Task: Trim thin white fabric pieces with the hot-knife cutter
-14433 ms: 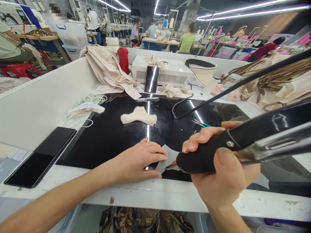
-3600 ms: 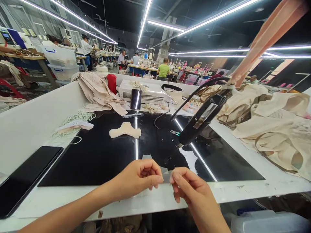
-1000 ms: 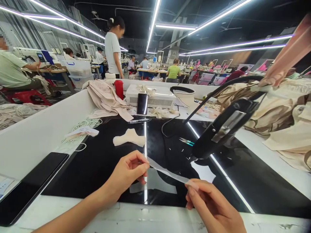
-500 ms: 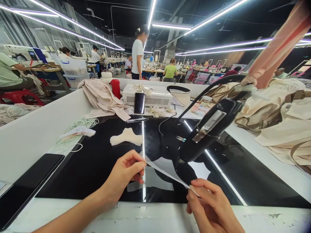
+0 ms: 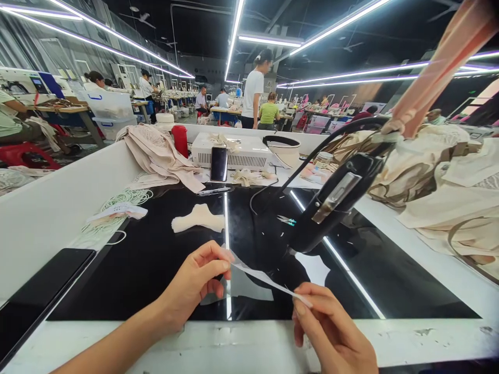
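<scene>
A thin, translucent white strip (image 5: 262, 276) is stretched between my two hands above the glossy black board (image 5: 136, 280). My left hand (image 5: 195, 283) pinches its far end between thumb and fingertips. At the near end, my right hand (image 5: 331, 324) is closed on the strip with thumb and forefinger. Its material, fabric or film, I cannot make out. Just beyond hangs a black handheld electric tool (image 5: 331, 208), its tip close to the board and touched by neither hand. A white cut piece (image 5: 312, 267) shows under that tip.
A folded cream cloth (image 5: 198, 219) and small scissors (image 5: 286, 220) lie on the board. At left are a large black phone (image 5: 42, 301) and pale green cords (image 5: 128, 200). Beige garments are heaped at back left (image 5: 156, 153) and right (image 5: 448, 208). A white box (image 5: 241, 153) stands behind.
The strip has turned more edge-on between my hands, which keep their pinch at both ends. The view has shifted slightly, and a standing person in the background has moved right.
</scene>
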Action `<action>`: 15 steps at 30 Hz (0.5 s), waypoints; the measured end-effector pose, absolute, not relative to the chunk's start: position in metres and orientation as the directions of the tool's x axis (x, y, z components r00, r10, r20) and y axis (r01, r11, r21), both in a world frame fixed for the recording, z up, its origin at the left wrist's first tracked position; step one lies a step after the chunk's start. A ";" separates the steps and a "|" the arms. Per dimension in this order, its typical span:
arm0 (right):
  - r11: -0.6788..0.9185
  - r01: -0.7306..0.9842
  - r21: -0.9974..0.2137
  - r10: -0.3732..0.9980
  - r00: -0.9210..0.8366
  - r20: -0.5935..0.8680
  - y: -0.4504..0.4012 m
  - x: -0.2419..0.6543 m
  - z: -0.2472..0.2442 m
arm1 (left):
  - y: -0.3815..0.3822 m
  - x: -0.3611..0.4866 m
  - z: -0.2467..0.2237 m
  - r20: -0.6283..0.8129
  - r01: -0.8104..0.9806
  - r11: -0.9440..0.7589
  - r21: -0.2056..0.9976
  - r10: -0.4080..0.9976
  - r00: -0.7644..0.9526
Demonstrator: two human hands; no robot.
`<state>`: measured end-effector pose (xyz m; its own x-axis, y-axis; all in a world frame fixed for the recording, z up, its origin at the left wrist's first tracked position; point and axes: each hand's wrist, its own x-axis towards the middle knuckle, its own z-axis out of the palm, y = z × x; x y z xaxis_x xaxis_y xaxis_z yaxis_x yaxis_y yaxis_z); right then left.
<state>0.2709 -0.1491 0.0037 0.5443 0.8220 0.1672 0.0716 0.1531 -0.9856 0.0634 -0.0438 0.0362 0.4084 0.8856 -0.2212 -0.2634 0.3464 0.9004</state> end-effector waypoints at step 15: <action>0.070 -0.008 -0.998 0.832 0.552 0.054 -0.149 0.267 0.016 | -0.043 0.064 0.033 -0.294 -0.173 0.389 0.905 0.865 0.408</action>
